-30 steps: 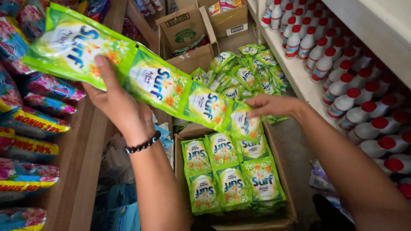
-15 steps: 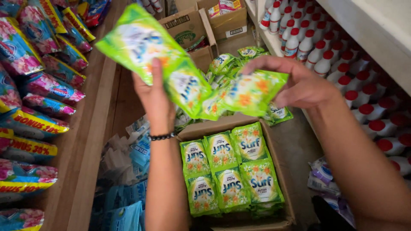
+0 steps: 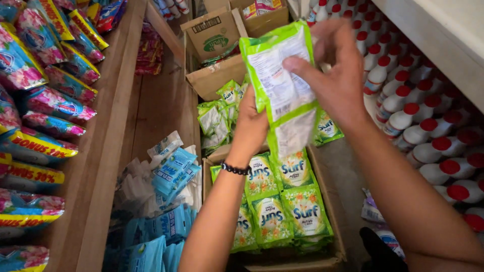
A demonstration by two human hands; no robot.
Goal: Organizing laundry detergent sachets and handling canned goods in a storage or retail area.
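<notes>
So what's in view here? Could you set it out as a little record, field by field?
setting: shop aisle seen from above, wooden shelves on both sides
left hand: grips the folded strip of green sachets from behind
right hand: pinches the strip's front, printed back side showing
cardboard box: below the hands, open, holding more green sachets
blue sachets: loose heap left of the box
white bottles with red caps: rows on the right shelf
colourful pouches: rows on the left shelf

Head camera looks steeply down, close over hands and cardboard box.
</notes>
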